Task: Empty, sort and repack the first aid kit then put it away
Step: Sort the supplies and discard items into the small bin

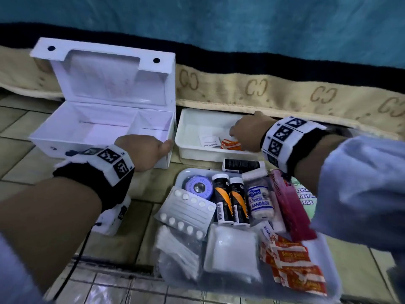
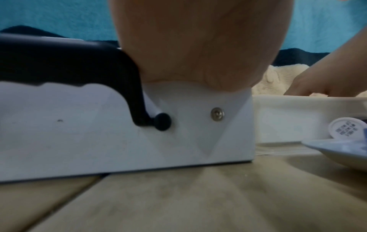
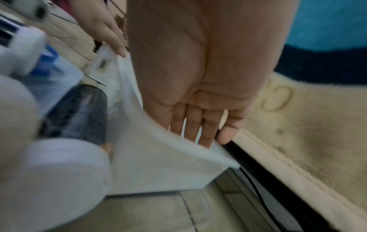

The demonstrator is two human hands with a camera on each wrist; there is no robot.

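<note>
The white first aid box (image 1: pixel 98 132) stands open and empty on the tiled floor, its lid upright. My left hand (image 1: pixel 144 150) holds the front wall near the right corner, palm (image 2: pixel 198 47) on the rim beside the black handle (image 2: pixel 79 62); its fingers are hidden. To the right a white tray (image 1: pixel 182 137) holds an alcohol pad (image 1: pixel 209 140) and an orange plaster packet (image 1: pixel 230 144). My right hand (image 1: pixel 234 132) reaches into this tray with straight fingers (image 3: pixel 198 133) and holds nothing.
A second tray (image 1: pixel 182 174) in front holds a tape roll (image 1: pixel 197 187), two bottles (image 1: pixel 221 200), a bandage (image 1: pixel 260 200), a blister pack (image 1: pixel 188 207), a pink box (image 1: pixel 289 207), gauze and plasters (image 1: pixel 293 266). A black bottle (image 1: pixel 241 165) lies between trays. A beige rug edge (image 1: pixel 263 88) runs behind.
</note>
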